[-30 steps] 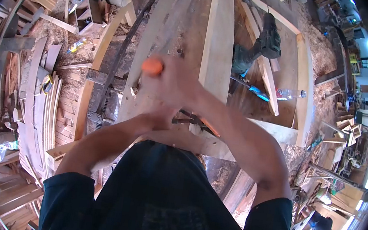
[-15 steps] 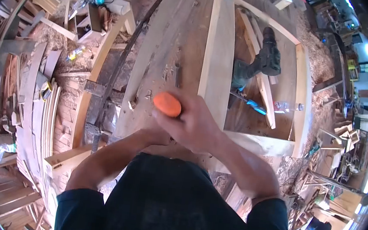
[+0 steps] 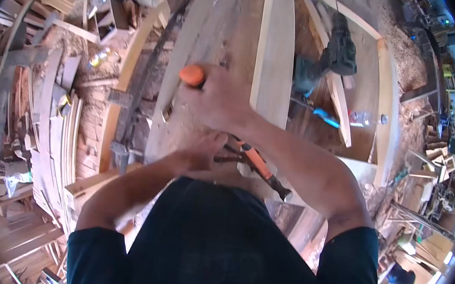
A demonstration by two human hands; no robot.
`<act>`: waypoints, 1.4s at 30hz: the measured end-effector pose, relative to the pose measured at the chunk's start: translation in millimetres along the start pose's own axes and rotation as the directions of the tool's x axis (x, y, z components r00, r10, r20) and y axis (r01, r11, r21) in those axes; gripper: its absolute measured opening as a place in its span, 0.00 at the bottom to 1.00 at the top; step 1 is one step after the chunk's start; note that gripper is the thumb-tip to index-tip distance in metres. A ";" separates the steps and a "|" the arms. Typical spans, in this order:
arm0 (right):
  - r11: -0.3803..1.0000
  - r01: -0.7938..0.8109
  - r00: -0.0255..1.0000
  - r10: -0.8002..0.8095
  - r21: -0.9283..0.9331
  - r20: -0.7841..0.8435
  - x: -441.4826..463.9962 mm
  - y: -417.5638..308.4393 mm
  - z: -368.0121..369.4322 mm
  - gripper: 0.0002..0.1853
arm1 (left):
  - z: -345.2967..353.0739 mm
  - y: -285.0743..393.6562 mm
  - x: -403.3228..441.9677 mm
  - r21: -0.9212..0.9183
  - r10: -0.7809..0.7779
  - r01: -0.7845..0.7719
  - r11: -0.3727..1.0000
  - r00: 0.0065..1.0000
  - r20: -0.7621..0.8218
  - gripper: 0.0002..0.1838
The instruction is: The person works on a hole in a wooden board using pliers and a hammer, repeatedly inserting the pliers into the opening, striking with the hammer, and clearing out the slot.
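My right hand (image 3: pixel 218 99), blurred, is closed round a tool with a rounded orange handle end (image 3: pixel 193 74); the rest of that tool is hidden by the hand. It is over the wooden workbench (image 3: pixel 218 29). Nearer my body, my left hand (image 3: pixel 204 149) has its fingers bent at one end of an orange-and-black handled tool (image 3: pixel 256 159). That tool slants toward my right side, under my right forearm, and finishes in a flared dark metal end. A pale wooden board (image 3: pixel 276 52) edges the frame on the bench, just right of my right hand.
Inside the wooden frame (image 3: pixel 387 98) lie a cordless drill (image 3: pixel 332 58), a loose wood strip (image 3: pixel 339 101), a blue-handled tool (image 3: pixel 325 117) and a clear bottle (image 3: pixel 362 119). Stacked boards (image 3: pixel 62 140) and offcuts lie left. Another person (image 3: pixel 400 278) is at far right.
My right hand has moved up and left with the orange-ended tool, away from my left hand. The orange-and-black handled tool near my left hand now shows. The view has shifted slightly.
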State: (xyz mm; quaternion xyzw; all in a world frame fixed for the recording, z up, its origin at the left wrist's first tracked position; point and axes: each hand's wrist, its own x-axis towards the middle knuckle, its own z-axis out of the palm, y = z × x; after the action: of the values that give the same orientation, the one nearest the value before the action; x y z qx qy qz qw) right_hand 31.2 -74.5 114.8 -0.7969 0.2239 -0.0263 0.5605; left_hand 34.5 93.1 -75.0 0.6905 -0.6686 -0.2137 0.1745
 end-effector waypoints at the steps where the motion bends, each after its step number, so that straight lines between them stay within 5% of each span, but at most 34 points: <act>1: 0.999 -0.023 1.000 0.023 0.024 0.021 2.4 -3.0 -2.9 0.15 | -11.0 6.5 1.9 0.103 -0.005 0.006 0.995 1.000 -0.012 0.35; 2: 0.996 -0.069 0.997 0.067 0.050 0.047 -1.4 -1.4 -4.7 0.15 | -32.7 19.3 7.9 0.018 -0.158 0.157 0.987 0.972 0.177 0.33; 3: 0.992 -0.110 0.992 0.105 0.069 0.075 -5.6 0.7 -6.3 0.15 | -2.4 5.5 12.7 -0.134 -0.063 0.082 0.988 0.988 0.142 0.31; 4: 0.984 0.176 0.979 -0.172 0.026 -0.108 -41.5 3.9 -10.9 0.14 | 50.2 -12.7 -2.8 -0.298 0.023 0.015 0.954 0.992 0.123 0.30; 6: 0.926 0.371 0.912 -0.352 0.062 -0.211 -67.9 7.2 -2.1 0.16 | 41.0 -63.0 29.9 -0.293 0.047 -0.068 0.954 0.996 -0.079 0.29; 8: 0.915 0.392 0.890 -0.351 0.094 -0.291 -56.9 24.7 15.2 0.18 | 7.3 -74.9 23.1 -0.093 0.057 -0.066 0.994 0.994 -0.089 0.30; 10: 0.994 0.095 0.986 -0.086 0.056 -0.142 -74.1 40.2 17.1 0.19 | 28.6 21.8 -24.8 -0.117 0.013 -0.020 0.993 0.998 -0.058 0.31; 11: 0.994 0.106 0.985 -0.108 -0.017 -0.132 -25.1 38.7 0.1 0.19 | -0.5 6.3 7.2 0.017 0.046 -0.044 0.999 0.990 -0.134 0.32; 14: 0.998 0.038 0.994 -0.042 -0.047 -0.098 15.4 35.7 6.5 0.20 | -54.3 19.2 19.4 0.047 -0.152 0.145 0.988 0.955 0.255 0.32; 16: 0.990 0.142 0.972 -0.139 -0.002 -0.188 19.6 22.0 3.8 0.21 | -50.1 10.9 23.4 -0.002 -0.154 0.158 0.988 0.965 0.214 0.27; 19: 0.975 -0.079 0.992 0.097 0.208 -0.080 16.8 -10.2 -10.4 0.20 | -50.1 -5.2 26.1 0.015 -0.092 0.091 0.996 0.990 0.102 0.27; 25: 0.967 -0.205 0.978 0.207 0.149 0.003 39.6 -4.5 -12.6 0.23 | -51.5 -11.9 33.2 0.014 -0.102 0.101 0.995 0.992 0.077 0.27; 32: 0.985 -0.129 0.956 0.155 0.118 -0.250 29.5 -17.3 -9.4 0.23 | -46.2 -18.7 32.4 -0.061 -0.017 0.021 0.998 0.999 0.051 0.29; 38: 0.981 -0.157 0.961 0.178 0.110 -0.213 43.3 -1.8 -9.4 0.21 | -46.7 -19.3 35.5 -0.027 -0.064 0.069 0.997 0.985 0.157 0.26; 42: 0.986 -0.089 0.965 0.121 0.142 -0.232 35.4 -6.8 -8.8 0.20 | -51.3 -18.6 35.5 -0.073 -0.003 0.009 0.997 0.996 0.084 0.27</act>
State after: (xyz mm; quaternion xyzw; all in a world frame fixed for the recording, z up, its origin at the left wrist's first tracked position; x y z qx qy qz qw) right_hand 62.7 -94.1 116.9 -0.7365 0.3298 -0.1071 0.5808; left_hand 77.9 56.2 -43.5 0.6760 -0.6651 -0.2675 0.1708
